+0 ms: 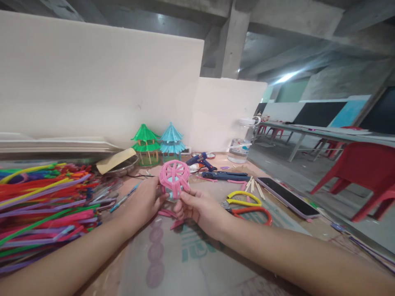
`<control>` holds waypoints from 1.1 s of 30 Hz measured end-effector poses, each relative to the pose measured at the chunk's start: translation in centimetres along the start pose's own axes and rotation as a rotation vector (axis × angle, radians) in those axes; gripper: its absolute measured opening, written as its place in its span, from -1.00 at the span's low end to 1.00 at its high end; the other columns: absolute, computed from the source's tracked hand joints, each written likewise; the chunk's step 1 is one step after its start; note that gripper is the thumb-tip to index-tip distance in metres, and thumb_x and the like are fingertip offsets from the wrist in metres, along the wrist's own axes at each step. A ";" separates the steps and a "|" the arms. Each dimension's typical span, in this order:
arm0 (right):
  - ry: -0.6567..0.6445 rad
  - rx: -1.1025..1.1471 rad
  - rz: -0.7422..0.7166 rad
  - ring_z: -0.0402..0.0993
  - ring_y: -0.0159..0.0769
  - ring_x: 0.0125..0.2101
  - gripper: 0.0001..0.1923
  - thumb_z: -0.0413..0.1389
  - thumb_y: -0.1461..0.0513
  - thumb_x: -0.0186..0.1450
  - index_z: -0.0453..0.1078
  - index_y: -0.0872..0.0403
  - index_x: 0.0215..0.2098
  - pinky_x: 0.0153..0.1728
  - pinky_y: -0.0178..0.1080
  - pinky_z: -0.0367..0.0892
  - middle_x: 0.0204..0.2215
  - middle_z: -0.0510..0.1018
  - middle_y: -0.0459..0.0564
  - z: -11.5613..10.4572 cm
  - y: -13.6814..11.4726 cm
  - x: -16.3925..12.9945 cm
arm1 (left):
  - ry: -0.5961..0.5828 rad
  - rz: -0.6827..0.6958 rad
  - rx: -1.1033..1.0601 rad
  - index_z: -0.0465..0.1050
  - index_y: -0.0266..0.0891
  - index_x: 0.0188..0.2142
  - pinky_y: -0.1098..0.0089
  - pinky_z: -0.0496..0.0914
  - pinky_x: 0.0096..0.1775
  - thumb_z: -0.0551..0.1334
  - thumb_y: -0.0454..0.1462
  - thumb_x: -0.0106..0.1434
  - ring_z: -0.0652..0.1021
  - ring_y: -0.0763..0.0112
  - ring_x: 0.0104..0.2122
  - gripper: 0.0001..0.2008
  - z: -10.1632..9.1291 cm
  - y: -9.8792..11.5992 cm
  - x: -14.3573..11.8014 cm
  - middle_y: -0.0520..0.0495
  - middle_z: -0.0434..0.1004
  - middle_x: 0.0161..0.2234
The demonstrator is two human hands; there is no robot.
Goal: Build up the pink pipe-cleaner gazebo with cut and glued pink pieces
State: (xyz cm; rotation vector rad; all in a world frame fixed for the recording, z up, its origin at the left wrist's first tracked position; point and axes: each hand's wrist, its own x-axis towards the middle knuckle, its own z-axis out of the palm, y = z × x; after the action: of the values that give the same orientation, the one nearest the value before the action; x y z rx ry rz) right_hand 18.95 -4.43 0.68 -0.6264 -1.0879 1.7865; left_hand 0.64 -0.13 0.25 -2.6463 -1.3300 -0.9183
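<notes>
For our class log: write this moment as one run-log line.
left hand: holds pink model | right hand: holds it from below | nearby: straws, scissors, phone, glue gun

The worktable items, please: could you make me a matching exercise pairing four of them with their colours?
Things:
1. Wheel-shaped straw model held by the left hand and right hand
2. Left little pagoda
3. Right little pagoda
4. Chair

Colours:
A. Red
B. Light blue
C. Pink
D. Green

Pairs: 1-C, 2-D, 3-B, 4-A
</notes>
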 end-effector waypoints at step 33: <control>0.078 -1.548 -1.172 0.36 -0.23 -0.19 -0.71 0.13 0.15 0.26 0.37 0.13 -0.10 -0.17 -0.17 0.32 -0.23 0.45 0.11 -2.1 -4.2 -0.9 | -0.031 -0.038 -0.023 0.25 -0.22 -0.03 0.13 0.32 -0.07 0.08 -0.27 0.25 0.46 0.10 -0.08 -0.72 -0.6 0.9 0.0 -0.21 0.45 -0.10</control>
State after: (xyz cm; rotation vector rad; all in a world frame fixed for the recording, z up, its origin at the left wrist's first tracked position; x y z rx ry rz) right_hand 22.89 -3.56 3.33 -0.6141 -2.0560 -0.2926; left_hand 1.04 -0.90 0.96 -2.6720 -1.3894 -0.9059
